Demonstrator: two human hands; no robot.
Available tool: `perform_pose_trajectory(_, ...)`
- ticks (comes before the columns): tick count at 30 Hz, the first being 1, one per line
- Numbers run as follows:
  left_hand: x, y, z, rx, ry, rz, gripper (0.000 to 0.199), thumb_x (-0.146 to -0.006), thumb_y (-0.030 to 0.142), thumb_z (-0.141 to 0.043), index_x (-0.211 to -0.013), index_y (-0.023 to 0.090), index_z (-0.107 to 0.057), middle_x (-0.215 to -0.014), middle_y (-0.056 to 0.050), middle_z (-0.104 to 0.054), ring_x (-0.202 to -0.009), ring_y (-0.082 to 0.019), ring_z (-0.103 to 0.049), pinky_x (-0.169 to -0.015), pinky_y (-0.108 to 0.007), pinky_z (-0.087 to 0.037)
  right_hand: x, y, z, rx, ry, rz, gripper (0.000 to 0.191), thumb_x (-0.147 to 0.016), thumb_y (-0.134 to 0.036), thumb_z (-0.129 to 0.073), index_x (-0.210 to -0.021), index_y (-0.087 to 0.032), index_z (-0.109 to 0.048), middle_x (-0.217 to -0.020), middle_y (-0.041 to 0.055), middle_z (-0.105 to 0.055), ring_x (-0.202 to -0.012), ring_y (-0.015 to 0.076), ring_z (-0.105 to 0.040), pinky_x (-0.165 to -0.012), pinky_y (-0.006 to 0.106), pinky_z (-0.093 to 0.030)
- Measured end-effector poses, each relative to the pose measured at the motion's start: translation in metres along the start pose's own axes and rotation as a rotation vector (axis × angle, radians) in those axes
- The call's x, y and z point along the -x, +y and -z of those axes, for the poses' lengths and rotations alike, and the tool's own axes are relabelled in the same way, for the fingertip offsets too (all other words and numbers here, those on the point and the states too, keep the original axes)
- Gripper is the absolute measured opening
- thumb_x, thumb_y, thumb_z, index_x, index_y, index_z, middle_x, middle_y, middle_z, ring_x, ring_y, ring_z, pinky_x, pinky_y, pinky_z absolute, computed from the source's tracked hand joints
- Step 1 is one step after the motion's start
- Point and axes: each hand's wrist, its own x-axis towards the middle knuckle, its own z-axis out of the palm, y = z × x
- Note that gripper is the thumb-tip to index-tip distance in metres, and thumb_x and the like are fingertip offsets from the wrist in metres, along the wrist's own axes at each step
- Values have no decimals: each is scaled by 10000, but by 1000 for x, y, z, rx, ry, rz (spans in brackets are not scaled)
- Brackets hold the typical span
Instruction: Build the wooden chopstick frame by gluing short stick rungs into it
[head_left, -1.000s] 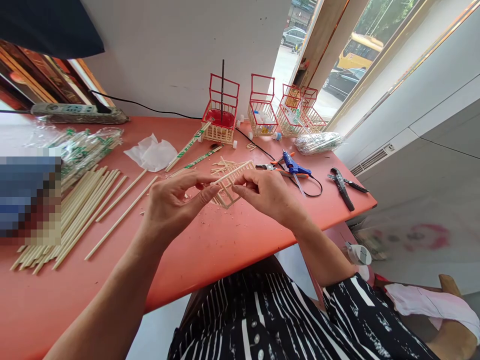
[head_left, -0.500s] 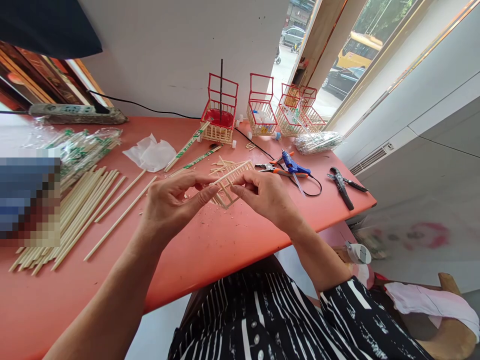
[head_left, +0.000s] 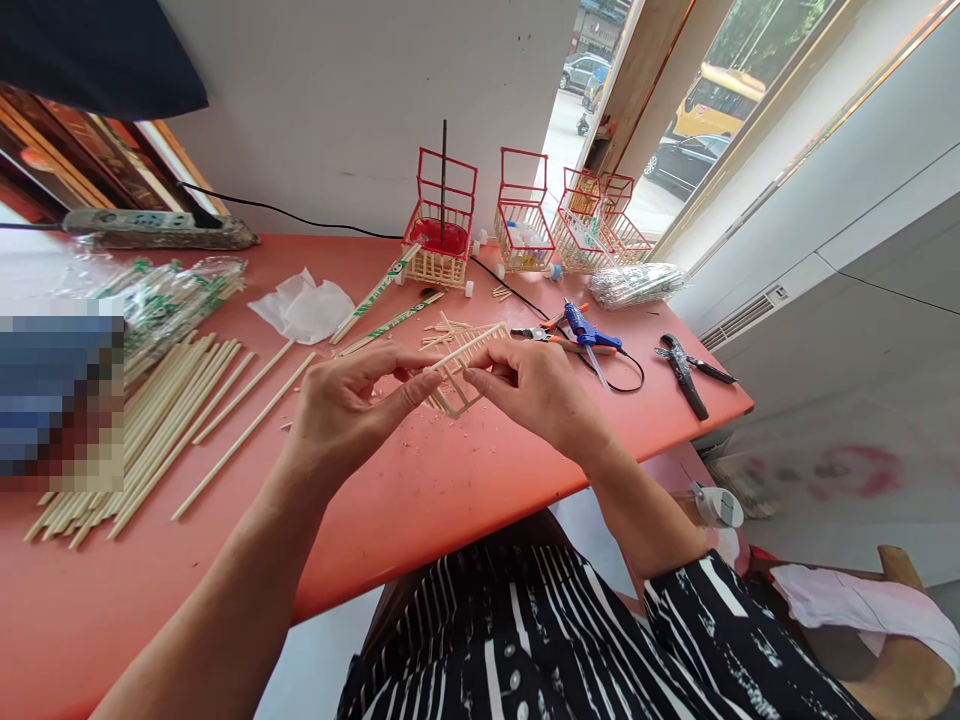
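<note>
Between my hands is a small open frame of pale wooden sticks (head_left: 459, 402), tilted just above the table. My left hand (head_left: 352, 415) pinches its left end between thumb and fingers. On the right side, my right hand (head_left: 529, 395) grips the same frame, its fingertips curled and partly hidden. Short cut stick pieces (head_left: 442, 330) and crumbs lie behind and under the frame. To the left are a loose chopstick (head_left: 244, 437) and a pile of chopsticks (head_left: 161, 420).
Finished-looking red-topped stick baskets (head_left: 439, 262) stand along the back of the red table (head_left: 390, 500). A blue glue gun (head_left: 581, 325), orange-handled pliers (head_left: 562, 343) and black-handled cutters (head_left: 682, 375) lie right. White tissue (head_left: 301, 308) and wrapped chopsticks (head_left: 184, 290) lie left.
Almost nothing differs. The view shifts very slightly, and both hands keep their hold on the stick frame.
</note>
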Motion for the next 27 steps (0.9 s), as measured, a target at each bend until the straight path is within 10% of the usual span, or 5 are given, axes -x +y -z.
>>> perform_pose_trajectory(27,-1,-1,1,5,6,8,189,-859,429,-816,-969,281,-858,-935,-38,-832,-918,-236,-758,-832,-369,-590,-1,2,-2,2,5,-13,191,-964,-220,-658,-790,-150,-696,-656,-51,-555,-617,89,-431,-651,252,-323)
